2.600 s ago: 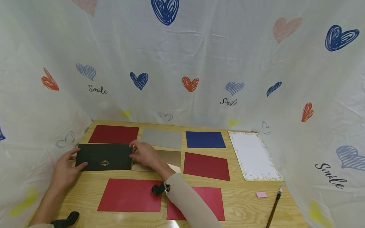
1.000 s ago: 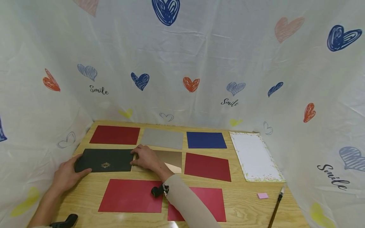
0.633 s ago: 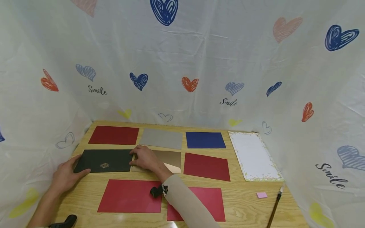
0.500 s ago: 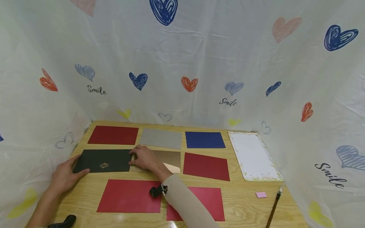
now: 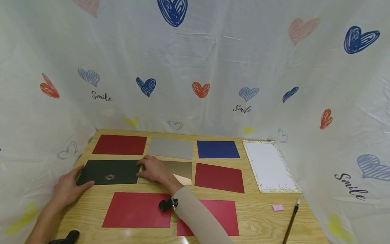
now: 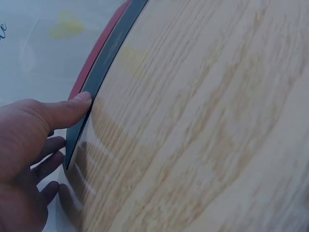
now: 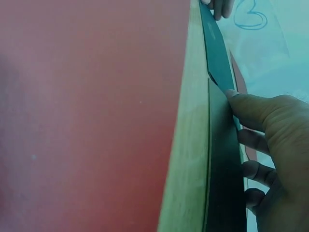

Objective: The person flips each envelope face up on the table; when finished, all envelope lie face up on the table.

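Observation:
A dark green envelope (image 5: 112, 172) with a small gold emblem lies flat on the left of the table. My left hand (image 5: 67, 188) holds its left end, the thumb on the near corner and the fingers at the far one. The left wrist view shows that thumb (image 6: 82, 99) resting on the envelope's face. With thumb and fingers, my right hand (image 5: 153, 169) grips the right end. Beneath this hand lies a gold-brown envelope (image 5: 182, 166) with a paler flap, partly hidden; the right wrist view shows its edge meeting the green envelope (image 7: 217, 48).
Behind stand a dark red (image 5: 120, 144), a grey (image 5: 170, 148) and a blue envelope (image 5: 218, 149). Another red one (image 5: 219, 178) lies right of centre. Two brighter red ones (image 5: 137, 210) lie in front. Farther right are a bordered white sheet (image 5: 271, 166), a pink sticky pad (image 5: 278, 207) and a brush (image 5: 290, 222).
The green envelope's far edge has come down toward me, so it now lies flat, and both hands have lowered slightly with it. Over the last second the hands have stayed nearly still.

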A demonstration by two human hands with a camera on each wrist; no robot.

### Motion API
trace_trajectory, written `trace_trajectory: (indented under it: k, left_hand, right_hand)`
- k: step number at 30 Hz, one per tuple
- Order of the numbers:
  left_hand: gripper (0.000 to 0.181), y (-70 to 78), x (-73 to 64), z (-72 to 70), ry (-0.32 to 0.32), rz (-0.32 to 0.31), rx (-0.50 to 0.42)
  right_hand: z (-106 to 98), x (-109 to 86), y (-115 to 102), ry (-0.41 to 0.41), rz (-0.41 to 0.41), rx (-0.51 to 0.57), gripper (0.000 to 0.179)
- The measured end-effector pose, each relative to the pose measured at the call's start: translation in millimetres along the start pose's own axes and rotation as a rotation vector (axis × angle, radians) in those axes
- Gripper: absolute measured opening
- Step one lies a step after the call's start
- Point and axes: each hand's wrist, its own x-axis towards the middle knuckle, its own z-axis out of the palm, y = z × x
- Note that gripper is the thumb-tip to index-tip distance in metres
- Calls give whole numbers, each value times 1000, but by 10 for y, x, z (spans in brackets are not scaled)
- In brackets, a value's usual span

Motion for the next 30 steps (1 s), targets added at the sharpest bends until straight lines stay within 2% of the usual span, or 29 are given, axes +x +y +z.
trace_trajectory:
  k: [4,11,16,21,30]
  left_hand:
    - [92,32,43,-14,8,12,-14]
    - [86,113,297,-54,28,33,-6]
    - [88,80,452,-50,-1,18,-40]
    - [92,19,564,-29,-33,-21,-27]
    - [88,9,678,-13,-26,-79,23]
  right_hand:
    - [-49,35,32,5,-30,33,40]
    - [-211,157,150,14,-13,192,43]
    - [-262,233,202,21,21,197,42]
    - [-283,285,197,14,51,205,46]
    - [-280,301,151,-64,99,202,63]
